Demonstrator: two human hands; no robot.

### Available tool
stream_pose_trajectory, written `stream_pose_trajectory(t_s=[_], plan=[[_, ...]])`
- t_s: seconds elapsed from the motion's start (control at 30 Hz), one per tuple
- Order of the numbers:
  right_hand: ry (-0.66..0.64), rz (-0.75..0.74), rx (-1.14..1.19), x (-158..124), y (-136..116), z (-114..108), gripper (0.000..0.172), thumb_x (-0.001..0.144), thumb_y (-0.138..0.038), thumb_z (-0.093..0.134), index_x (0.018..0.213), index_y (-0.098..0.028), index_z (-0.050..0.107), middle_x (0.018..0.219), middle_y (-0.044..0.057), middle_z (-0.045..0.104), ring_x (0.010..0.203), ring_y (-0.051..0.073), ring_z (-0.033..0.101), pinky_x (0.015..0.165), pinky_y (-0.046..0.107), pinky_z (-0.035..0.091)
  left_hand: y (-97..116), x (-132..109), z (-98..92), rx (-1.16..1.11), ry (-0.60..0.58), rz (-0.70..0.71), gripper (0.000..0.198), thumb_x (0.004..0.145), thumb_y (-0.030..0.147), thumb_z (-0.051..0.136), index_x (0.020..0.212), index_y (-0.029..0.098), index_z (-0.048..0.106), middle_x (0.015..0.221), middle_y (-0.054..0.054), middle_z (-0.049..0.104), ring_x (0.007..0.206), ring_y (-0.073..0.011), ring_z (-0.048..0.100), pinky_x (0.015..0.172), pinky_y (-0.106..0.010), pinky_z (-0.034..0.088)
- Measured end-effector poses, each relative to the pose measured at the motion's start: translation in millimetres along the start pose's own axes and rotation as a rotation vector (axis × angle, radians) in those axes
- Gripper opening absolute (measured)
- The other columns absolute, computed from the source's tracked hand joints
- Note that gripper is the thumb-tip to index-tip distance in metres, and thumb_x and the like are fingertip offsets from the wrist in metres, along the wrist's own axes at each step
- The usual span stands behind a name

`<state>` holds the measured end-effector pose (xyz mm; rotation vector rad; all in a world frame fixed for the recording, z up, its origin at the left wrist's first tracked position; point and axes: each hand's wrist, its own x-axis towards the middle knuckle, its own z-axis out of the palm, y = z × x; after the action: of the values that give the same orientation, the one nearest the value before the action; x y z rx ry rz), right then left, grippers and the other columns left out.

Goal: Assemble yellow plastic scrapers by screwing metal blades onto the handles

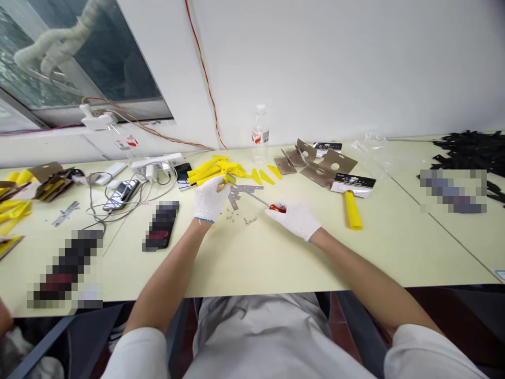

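My left hand, in a white knitted glove, is closed around a yellow plastic scraper-like handle. My right hand, gloved the same way, grips a screwdriver by its red handle. Its long shaft slants up and left, with the tip at or close to the yellow handle; exact contact is too small to tell. Behind my left hand lies a pile of yellow plastic handles. Grey flat metal plates rest beside that hand. Several small screws are scattered on the table between my hands.
A water bottle stands against the wall. Brown cards and a packaged yellow handle lie to the right, black parts far right. Phones, cables and a power strip occupy the left. A co-worker's arm shows lower left.
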<state>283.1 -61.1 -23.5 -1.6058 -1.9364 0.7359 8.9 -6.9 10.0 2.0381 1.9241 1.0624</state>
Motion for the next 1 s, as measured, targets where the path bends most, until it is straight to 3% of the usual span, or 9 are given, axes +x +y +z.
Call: stream_pose_trajectory(t_s=[0.17, 0.43, 0.57, 0.63, 0.8, 0.9, 1.0], plan=[[-0.031, 0.043, 0.001, 0, 1, 2, 0.052, 0.089, -0.072, 0.058, 0.075, -0.022, 0.049, 0.073, 0.001, 0.053, 0.071, 0.017, 0.044, 0.067, 0.033, 0.034, -2, 0, 1.0, 0.042, 0.014, 0.002, 0.014, 0.093, 0.030, 0.071, 0.099, 0.025, 0.082, 0.096, -0.005, 0.085, 0.101, -0.0288, 0.081, 0.095, -0.040, 0.060], [-0.015, -0.012, -0.130, 1, 0, -2, 0.046, 0.103, -0.063, 0.046, 0.084, -0.023, 0.056, 0.077, 0.004, 0.062, 0.071, 0.021, 0.050, 0.070, 0.035, 0.034, -5, 0, 3.7, 0.075, 0.015, -0.004, 0.016, 0.092, 0.029, 0.072, 0.104, 0.023, 0.081, 0.104, -0.008, 0.084, 0.103, -0.0293, 0.079, 0.094, -0.042, 0.058], [-0.163, -0.011, 0.025, -1, -3, -7, 0.052, 0.107, -0.062, 0.045, 0.077, -0.022, 0.057, 0.072, 0.003, 0.062, 0.069, 0.018, 0.053, 0.069, 0.032, 0.037, -7, 0, 4.2, 0.067, 0.039, 0.011, 0.018, 0.091, 0.028, 0.073, 0.106, 0.022, 0.080, 0.114, -0.009, 0.084, 0.107, -0.0298, 0.079, 0.098, -0.041, 0.059], [-0.269, 0.063, 0.148, -1, -3, -10, 0.060, 0.108, -0.066, 0.043, 0.071, -0.021, 0.057, 0.069, 0.002, 0.060, 0.060, 0.015, 0.048, 0.063, 0.030, 0.037, -7, 0, 4.6, 0.072, 0.049, 0.021, 0.018, 0.091, 0.029, 0.073, 0.107, 0.022, 0.080, 0.115, -0.009, 0.084, 0.108, -0.0304, 0.079, 0.098, -0.042, 0.060], [-0.451, 0.249, 0.504, 0, -2, -15, 0.051, 0.105, -0.068, 0.049, 0.099, -0.020, 0.067, 0.068, -0.003, 0.059, 0.044, 0.009, 0.032, 0.045, 0.027, 0.027, -7, 0, 5.3, 0.084, 0.052, 0.054, 0.017, 0.093, 0.029, 0.072, 0.107, 0.021, 0.079, 0.114, -0.009, 0.084, 0.107, -0.0297, 0.079, 0.096, -0.040, 0.060], [-0.404, 0.246, 0.450, 0, -1, -14, 0.043, 0.098, -0.065, 0.066, 0.094, -0.023, 0.058, 0.065, -0.005, 0.056, 0.045, 0.009, 0.033, 0.045, 0.026, 0.025, -8, -1, 5.8, 0.076, 0.060, 0.067, 0.016, 0.096, 0.029, 0.069, 0.106, 0.021, 0.079, 0.112, -0.009, 0.083, 0.105, -0.0277, 0.079, 0.094, -0.038, 0.060], [-0.179, 0.186, 0.257, 1, -2, -10, 0.041, 0.090, -0.055, 0.080, 0.088, -0.024, 0.053, 0.070, -0.004, 0.059, 0.055, 0.012, 0.047, 0.054, 0.026, 0.035, -12, -1, 6.8, 0.063, 0.062, 0.066, 0.017, 0.096, 0.029, 0.070, 0.107, 0.022, 0.079, 0.109, -0.008, 0.083, 0.102, -0.0266, 0.079, 0.093, -0.037, 0.060]])
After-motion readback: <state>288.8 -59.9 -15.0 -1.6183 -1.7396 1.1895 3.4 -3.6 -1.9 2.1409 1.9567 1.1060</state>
